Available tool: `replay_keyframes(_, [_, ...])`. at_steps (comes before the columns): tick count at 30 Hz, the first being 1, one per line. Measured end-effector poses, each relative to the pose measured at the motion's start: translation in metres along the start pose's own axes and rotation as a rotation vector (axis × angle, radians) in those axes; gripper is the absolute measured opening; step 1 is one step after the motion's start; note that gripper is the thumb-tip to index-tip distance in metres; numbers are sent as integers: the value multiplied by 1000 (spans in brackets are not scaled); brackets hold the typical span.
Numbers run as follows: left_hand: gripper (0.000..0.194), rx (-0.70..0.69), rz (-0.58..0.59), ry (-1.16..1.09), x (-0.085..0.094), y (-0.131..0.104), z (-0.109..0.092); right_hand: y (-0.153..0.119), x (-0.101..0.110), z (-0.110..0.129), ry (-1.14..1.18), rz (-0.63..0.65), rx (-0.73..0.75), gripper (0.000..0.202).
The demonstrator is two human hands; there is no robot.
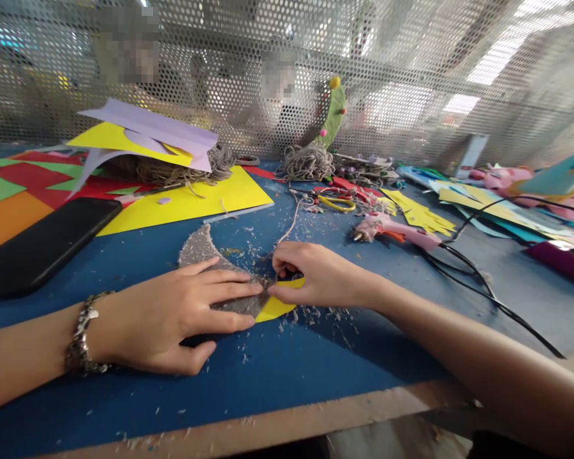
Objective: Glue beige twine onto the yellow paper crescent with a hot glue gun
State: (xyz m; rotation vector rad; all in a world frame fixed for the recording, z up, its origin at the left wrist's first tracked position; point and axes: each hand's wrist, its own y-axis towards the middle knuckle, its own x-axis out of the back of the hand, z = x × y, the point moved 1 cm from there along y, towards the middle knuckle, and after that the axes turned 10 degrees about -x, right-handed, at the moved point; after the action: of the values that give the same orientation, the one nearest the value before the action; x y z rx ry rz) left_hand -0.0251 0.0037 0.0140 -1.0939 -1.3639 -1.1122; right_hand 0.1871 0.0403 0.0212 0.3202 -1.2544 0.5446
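My left hand (186, 315) lies flat with its fingers stretched over a crescent-shaped piece (198, 247) on the blue table. Grey yarn covers most of this crescent; its right end shows bare yellow paper (273, 308). Over that yellow end, my right hand (310, 274) is closed in a pinch, its fingertips touching the border between grey and yellow. A strand of grey yarn (294, 220) runs from the back of the table down to the right hand's fingers. The exact pinch point is partly hidden by the fingers.
A black phone (48, 245) lies at the left by coloured paper sheets (22, 185). Behind are yarn bundles (309, 162) and yellow-handled scissors (337, 203). A pink glue gun (395, 229) with a black cable (478, 274) lies right. Perforated metal mesh (220, 83) stands at the back.
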Motion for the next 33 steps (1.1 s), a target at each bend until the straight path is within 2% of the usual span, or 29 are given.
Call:
replay_keyframes(7, [55, 12, 2, -23, 0, 0, 1, 2, 0, -1, 0, 38, 7, 21])
replay_keyframes(15, [57, 0, -8, -26, -2, -2, 3, 7, 3, -13, 66, 94, 114, 18])
replay_keyframes(33, [54, -7, 4, -62, -1, 4, -1, 10, 5, -9, 96, 141, -3, 7])
